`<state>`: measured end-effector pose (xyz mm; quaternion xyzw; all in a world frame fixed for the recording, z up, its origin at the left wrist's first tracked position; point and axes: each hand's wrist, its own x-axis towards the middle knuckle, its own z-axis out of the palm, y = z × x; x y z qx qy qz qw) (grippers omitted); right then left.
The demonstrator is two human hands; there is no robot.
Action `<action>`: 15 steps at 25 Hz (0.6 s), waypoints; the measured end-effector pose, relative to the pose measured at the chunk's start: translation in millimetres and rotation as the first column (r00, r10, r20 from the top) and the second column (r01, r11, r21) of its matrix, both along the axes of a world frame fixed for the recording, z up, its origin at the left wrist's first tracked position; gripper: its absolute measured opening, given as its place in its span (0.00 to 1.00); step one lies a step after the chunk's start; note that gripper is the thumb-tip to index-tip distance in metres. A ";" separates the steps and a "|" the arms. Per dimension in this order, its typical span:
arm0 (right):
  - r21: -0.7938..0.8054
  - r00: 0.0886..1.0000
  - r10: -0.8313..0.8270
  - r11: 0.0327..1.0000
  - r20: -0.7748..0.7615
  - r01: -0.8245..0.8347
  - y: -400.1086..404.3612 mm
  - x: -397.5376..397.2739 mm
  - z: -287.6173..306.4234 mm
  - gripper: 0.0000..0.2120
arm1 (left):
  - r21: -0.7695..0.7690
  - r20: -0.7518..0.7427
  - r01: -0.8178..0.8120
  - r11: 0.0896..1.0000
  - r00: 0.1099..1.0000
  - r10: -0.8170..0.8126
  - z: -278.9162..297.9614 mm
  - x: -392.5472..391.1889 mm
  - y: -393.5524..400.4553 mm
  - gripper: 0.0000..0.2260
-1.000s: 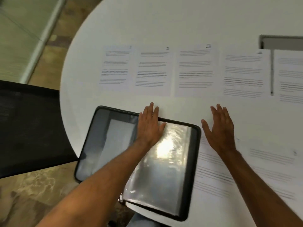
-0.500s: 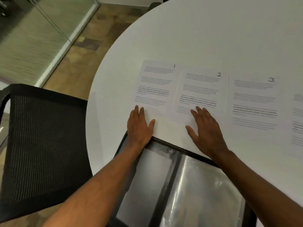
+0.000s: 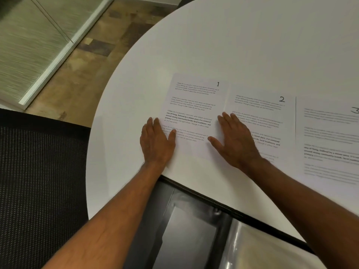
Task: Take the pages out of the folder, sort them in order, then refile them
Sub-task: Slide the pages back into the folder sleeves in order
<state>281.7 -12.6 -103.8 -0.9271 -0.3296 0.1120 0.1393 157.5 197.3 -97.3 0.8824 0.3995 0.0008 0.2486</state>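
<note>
White page 1 (image 3: 194,105), handwritten "1" at its corner and bold print reading "way of living. Defined by a slower pace", lies on the round table (image 3: 242,45) beside page 2 (image 3: 266,113), with the left hand (image 3: 156,142) and right hand (image 3: 236,140) flat, fingers straight, at its two sides, and the open folder (image 3: 194,230) nearer.

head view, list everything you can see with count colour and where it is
numbered pages: three in view, white with black print, side by side on the table, marked 1, 2 and 3 from left to right; page 3 cut by the right edge
folder: one, black rim with clear plastic sleeves, open at the near table edge
table: one, white, round, fills most of the view
mesh chair: one, black, left of the table
floor: brown patchy tiles, upper left
glass partition: one, frosted with a white base frame, top left
left hand: flat on the left edge of page 1
right hand: flat across the seam of pages 1 and 2
</note>
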 end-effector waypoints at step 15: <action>-0.165 0.979 0.143 0.979 0.144 -0.119 36.0 0.6 -22.8 0.51 | -0.030 -0.061 -0.050 0.998 0.997 0.048 4.1 23.9 17.9 0.28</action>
